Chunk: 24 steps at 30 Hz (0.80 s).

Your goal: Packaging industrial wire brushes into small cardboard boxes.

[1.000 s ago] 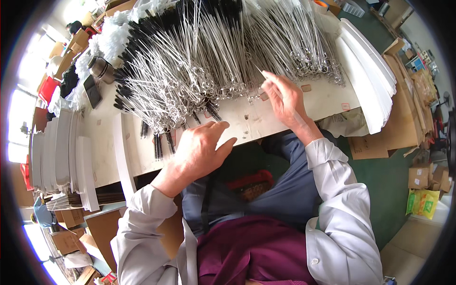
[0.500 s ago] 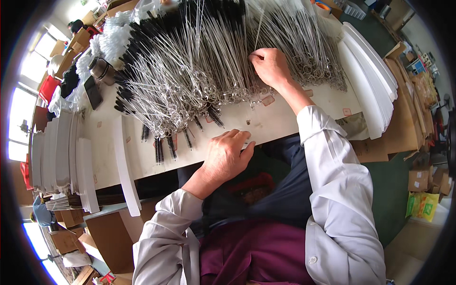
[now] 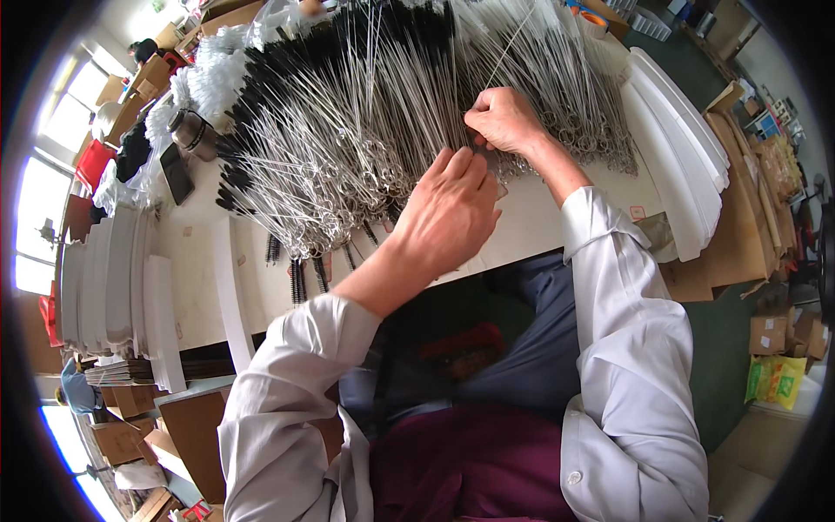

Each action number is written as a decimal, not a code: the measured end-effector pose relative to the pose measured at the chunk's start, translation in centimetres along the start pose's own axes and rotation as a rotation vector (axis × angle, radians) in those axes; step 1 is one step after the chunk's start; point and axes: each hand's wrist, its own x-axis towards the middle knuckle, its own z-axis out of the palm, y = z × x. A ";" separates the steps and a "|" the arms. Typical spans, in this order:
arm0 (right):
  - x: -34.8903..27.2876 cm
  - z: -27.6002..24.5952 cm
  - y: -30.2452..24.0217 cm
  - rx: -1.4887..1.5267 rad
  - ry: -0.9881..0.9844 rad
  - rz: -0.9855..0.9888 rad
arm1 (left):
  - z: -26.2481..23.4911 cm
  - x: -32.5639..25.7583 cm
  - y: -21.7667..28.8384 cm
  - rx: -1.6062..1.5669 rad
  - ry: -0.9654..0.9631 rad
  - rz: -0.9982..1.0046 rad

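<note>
The left hand point(image 3: 448, 213) is now lifting off the near edge of the tabletop point(image 3: 557, 222), where it was resting flat before, and reaching up to the wire brushes point(image 3: 365, 130), fingers loosely curled, gripping nothing visible. Farther back, the right hand point(image 3: 504, 117) is staying in the heap at mid-table, fingers pressed together, pinching one thin wire brush point(image 3: 509, 48).

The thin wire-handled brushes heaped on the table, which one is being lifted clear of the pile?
The single thin wire brush pinched in the right hand: it slants up and right above the heap, while the rest lie flat and fanned. The left hand hovers beside.
</note>
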 end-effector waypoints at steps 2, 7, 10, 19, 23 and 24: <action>0.6 -0.4 0.1 -0.022 -0.034 -0.063 | 2.0 0.8 -2.0 0.100 0.058 0.050; 1.6 -1.0 1.0 -0.161 -0.026 -0.186 | 4.0 1.8 -4.2 0.290 0.038 0.105; 1.7 -1.9 0.4 -0.194 -0.103 -0.136 | 3.4 2.2 -4.1 0.296 -0.053 0.074; 1.1 -2.6 -1.4 -0.289 -0.175 -0.143 | 3.2 2.3 -4.4 0.385 -0.139 0.032; -0.3 -3.1 -0.8 -0.415 -0.140 -0.256 | 3.3 2.3 -4.5 0.407 -0.133 0.021; -0.8 -3.2 -0.6 -0.417 -0.140 -0.257 | 3.4 2.2 -4.6 0.407 -0.131 0.020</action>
